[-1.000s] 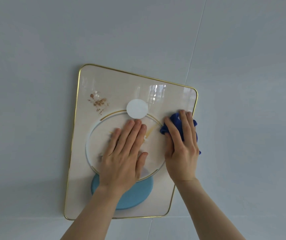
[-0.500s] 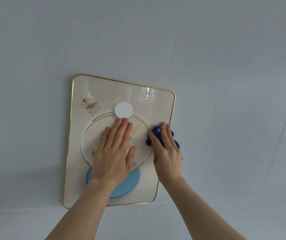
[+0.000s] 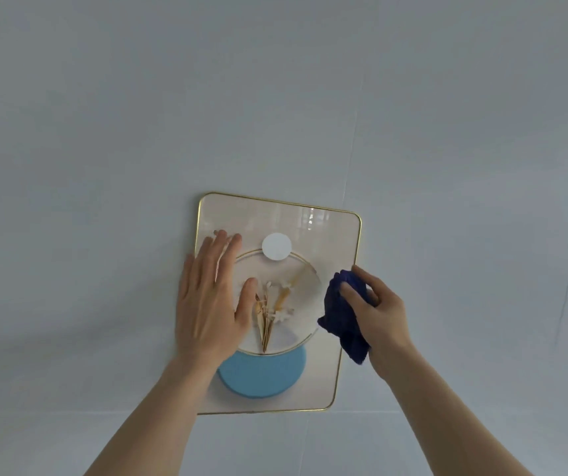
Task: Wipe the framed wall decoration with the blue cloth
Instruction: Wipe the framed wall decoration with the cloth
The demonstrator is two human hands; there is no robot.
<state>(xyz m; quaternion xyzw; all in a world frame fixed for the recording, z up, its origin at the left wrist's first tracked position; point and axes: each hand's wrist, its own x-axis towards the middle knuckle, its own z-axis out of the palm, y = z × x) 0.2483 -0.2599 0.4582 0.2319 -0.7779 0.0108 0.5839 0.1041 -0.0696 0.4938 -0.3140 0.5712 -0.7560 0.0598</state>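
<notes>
The framed wall decoration (image 3: 330,231) hangs on the wall, cream with a thin gold rim, a white disc, a ringed circle with dried flowers and a light blue disc below. My left hand (image 3: 208,300) lies flat with fingers spread over the frame's left edge. My right hand (image 3: 377,314) grips the bunched dark blue cloth (image 3: 341,321) at the frame's right side, over the ringed circle's right edge; part of the cloth hangs down below the hand.
A plain pale grey-white wall (image 3: 275,97) surrounds the frame on every side, with faint panel seams running vertically right of the frame and horizontally near its bottom edge.
My left hand slid from the middle of the picture to its left edge, uncovering the dried flowers. My right hand turned and the cloth now hangs looser. The view pulled back.
</notes>
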